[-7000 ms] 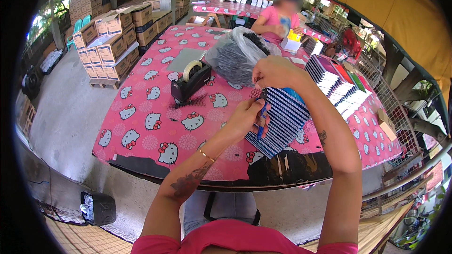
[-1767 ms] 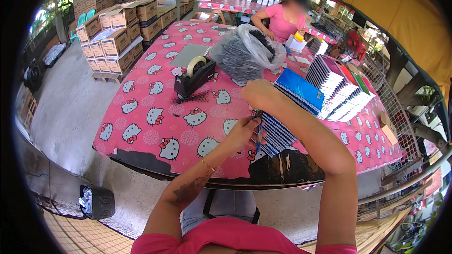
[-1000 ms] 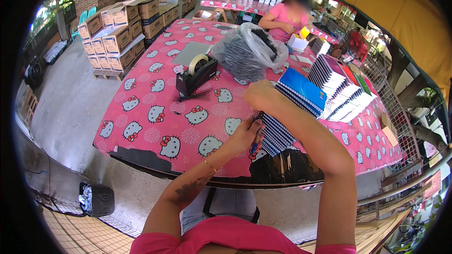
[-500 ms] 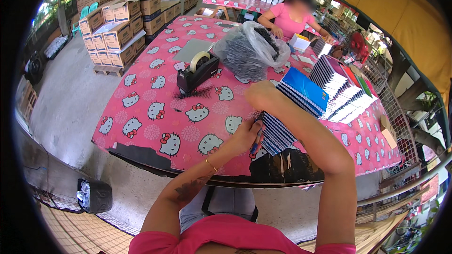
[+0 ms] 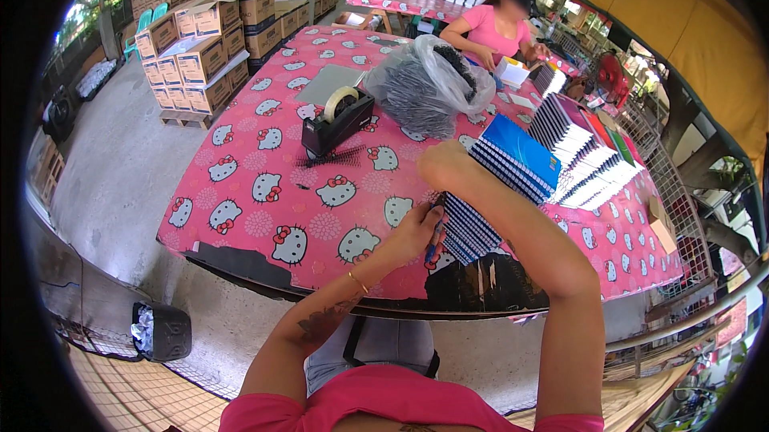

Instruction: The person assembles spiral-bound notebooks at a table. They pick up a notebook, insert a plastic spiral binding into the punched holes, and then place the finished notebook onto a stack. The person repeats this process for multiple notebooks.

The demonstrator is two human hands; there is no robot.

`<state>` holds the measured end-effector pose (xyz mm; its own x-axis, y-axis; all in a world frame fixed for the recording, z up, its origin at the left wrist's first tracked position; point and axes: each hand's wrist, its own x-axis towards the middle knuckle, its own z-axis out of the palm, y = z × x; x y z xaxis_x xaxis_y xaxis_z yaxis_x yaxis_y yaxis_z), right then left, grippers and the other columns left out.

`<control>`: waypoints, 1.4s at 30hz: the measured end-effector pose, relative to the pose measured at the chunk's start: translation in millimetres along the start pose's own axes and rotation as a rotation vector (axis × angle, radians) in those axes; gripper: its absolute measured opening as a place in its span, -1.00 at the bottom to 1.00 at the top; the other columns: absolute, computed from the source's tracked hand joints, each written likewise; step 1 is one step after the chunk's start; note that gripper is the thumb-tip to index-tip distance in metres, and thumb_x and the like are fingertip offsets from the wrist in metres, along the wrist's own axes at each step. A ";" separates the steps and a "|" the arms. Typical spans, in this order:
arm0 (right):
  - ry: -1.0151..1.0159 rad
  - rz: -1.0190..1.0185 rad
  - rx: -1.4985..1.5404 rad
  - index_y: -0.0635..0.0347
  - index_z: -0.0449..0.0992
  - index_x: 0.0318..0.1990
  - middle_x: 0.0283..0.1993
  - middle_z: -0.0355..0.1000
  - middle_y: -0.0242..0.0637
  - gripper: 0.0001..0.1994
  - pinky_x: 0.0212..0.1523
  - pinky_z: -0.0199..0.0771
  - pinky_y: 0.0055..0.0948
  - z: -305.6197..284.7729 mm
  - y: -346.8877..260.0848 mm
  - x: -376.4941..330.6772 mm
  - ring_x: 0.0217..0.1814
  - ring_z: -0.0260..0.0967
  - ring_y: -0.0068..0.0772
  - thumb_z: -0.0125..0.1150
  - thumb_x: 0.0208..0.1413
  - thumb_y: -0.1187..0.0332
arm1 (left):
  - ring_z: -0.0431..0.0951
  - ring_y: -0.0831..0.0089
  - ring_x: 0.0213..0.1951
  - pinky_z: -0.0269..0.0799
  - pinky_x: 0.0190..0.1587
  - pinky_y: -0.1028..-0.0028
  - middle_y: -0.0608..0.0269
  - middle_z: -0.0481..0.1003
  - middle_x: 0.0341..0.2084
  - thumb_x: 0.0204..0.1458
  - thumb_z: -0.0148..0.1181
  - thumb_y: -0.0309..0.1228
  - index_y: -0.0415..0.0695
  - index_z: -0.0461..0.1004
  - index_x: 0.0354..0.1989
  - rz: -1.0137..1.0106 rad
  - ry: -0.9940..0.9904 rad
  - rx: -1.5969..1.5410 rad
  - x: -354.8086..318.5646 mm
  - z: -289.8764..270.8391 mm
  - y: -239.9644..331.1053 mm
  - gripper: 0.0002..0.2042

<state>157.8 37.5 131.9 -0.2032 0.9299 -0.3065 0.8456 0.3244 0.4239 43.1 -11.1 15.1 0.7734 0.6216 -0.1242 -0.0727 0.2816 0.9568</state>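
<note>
My left hand (image 5: 420, 228) is closed around a slim hand tool with blue-and-black handles (image 5: 436, 241). It sits at the left, spiral-bound edge of a stack of blue notebooks (image 5: 469, 228). Just above, my right hand (image 5: 442, 166) is bent inward at the wrist and curled beside the same bound edge. Its fingers are turned down and hidden, so what they grip does not show. A glossy blue cover (image 5: 521, 155) tops the notebooks, which lie in a slanting row.
Left of my hands stand a black tape dispenser (image 5: 336, 123) and loose black spiral coils (image 5: 332, 158). Beyond is a clear plastic bag of coils (image 5: 424, 91). More notebooks (image 5: 589, 155) are piled at right. A co-worker (image 5: 497, 31) sits across the pink patterned table (image 5: 240, 191).
Both my hands stay almost in place at the notebooks' bound edge. Across the table, the co-worker has lifted their head and drawn one hand inward toward a white-paged pad.
</note>
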 end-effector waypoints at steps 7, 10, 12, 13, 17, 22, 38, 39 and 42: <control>0.024 0.002 0.043 0.20 0.64 -0.27 -0.20 0.58 -0.11 -0.81 -0.27 0.55 -0.17 -2.5 -7.8 -1.9 -0.16 0.57 -0.12 0.16 -0.04 0.43 | 0.63 0.32 -0.42 0.54 -0.51 0.40 0.23 0.45 -0.50 0.30 -0.19 -0.18 -0.23 0.30 -0.06 -0.074 0.020 -0.096 -5.1 0.0 -7.1 -0.67; 0.011 0.015 0.043 0.19 0.64 -0.26 -0.19 0.58 -0.11 -0.80 -0.26 0.56 -0.18 5.5 -9.2 3.7 -0.14 0.57 -0.14 0.16 -0.04 0.42 | 0.63 0.33 -0.42 0.54 -0.51 0.41 0.24 0.44 -0.50 0.30 -0.19 -0.19 -0.22 0.30 -0.06 -0.074 0.048 -0.096 -1.3 1.3 -2.0 -0.68; -0.021 0.031 0.029 0.17 0.65 -0.21 -0.16 0.58 -0.13 -0.77 -0.23 0.57 -0.20 8.6 -10.4 6.3 -0.10 0.56 -0.17 0.16 -0.02 0.40 | 0.63 0.33 -0.43 0.54 -0.52 0.41 0.24 0.44 -0.50 0.30 -0.19 -0.18 -0.22 0.30 -0.06 -0.044 0.050 -0.054 0.2 1.5 -2.3 -0.68; -0.022 0.028 0.032 0.18 0.65 -0.21 -0.15 0.58 -0.11 -0.77 -0.23 0.57 -0.21 8.7 -10.6 6.7 -0.10 0.56 -0.17 0.16 -0.02 0.41 | 0.62 0.33 -0.43 0.54 -0.52 0.41 0.24 0.44 -0.50 0.30 -0.19 -0.18 -0.22 0.30 -0.06 -0.020 0.041 -0.015 2.0 0.2 -5.0 -0.67; 0.094 -0.023 0.046 0.21 0.64 -0.27 -0.22 0.57 -0.09 -0.81 -0.26 0.57 -0.20 19.4 -5.6 7.6 -0.18 0.56 -0.11 0.15 -0.03 0.44 | 0.63 0.31 -0.42 0.55 -0.51 0.39 0.18 0.47 -0.46 0.30 -0.18 -0.18 -0.23 0.29 -0.06 -0.058 0.015 0.015 -4.7 -2.0 -10.4 -0.67; 0.385 -0.161 0.115 0.21 0.60 -0.35 -0.30 0.55 -0.09 -0.86 -0.30 0.57 -0.18 50.1 1.5 21.4 -0.22 0.56 -0.10 0.12 -0.01 0.45 | 0.64 0.30 -0.41 0.55 -0.51 0.39 0.09 0.52 -0.37 0.30 -0.18 -0.19 -0.21 0.31 -0.07 -0.074 0.028 -0.066 -4.7 2.2 -13.8 -0.69; -0.039 -0.021 0.114 0.24 0.62 -0.21 -0.17 0.56 -0.04 -0.77 -0.24 0.57 -0.05 16.1 -13.0 5.7 -0.12 0.54 0.00 0.25 -0.08 0.45 | 0.64 0.26 -0.41 0.56 -0.46 0.32 0.11 0.54 -0.40 0.29 -0.16 -0.17 -0.21 0.31 -0.07 -0.105 0.021 -0.058 -4.0 -4.6 -25.3 -0.68; -0.053 -0.018 0.119 0.24 0.62 -0.22 -0.17 0.56 -0.04 -0.77 -0.24 0.57 -0.05 14.1 -13.2 4.4 -0.12 0.54 0.00 0.26 -0.09 0.44 | 0.64 0.26 -0.40 0.56 -0.46 0.31 0.11 0.54 -0.40 0.29 -0.16 -0.17 -0.21 0.30 -0.07 -0.107 0.023 -0.059 -3.8 -3.9 -23.6 -0.68; -0.022 -0.030 0.131 0.22 0.62 -0.23 -0.20 0.56 -0.04 -0.77 -0.23 0.57 -0.06 19.7 -11.4 4.4 -0.14 0.55 0.01 0.30 -0.12 0.43 | 0.64 0.24 -0.40 0.56 -0.47 0.31 0.11 0.54 -0.39 0.28 -0.15 -0.17 -0.21 0.29 -0.05 -0.109 0.021 -0.067 -2.4 -3.1 -19.4 -0.67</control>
<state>157.0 34.4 109.0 -0.2201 0.9157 -0.3363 0.8969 0.3255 0.2992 40.8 -15.7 -4.0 0.7656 0.5999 -0.2325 -0.0316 0.3959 0.9177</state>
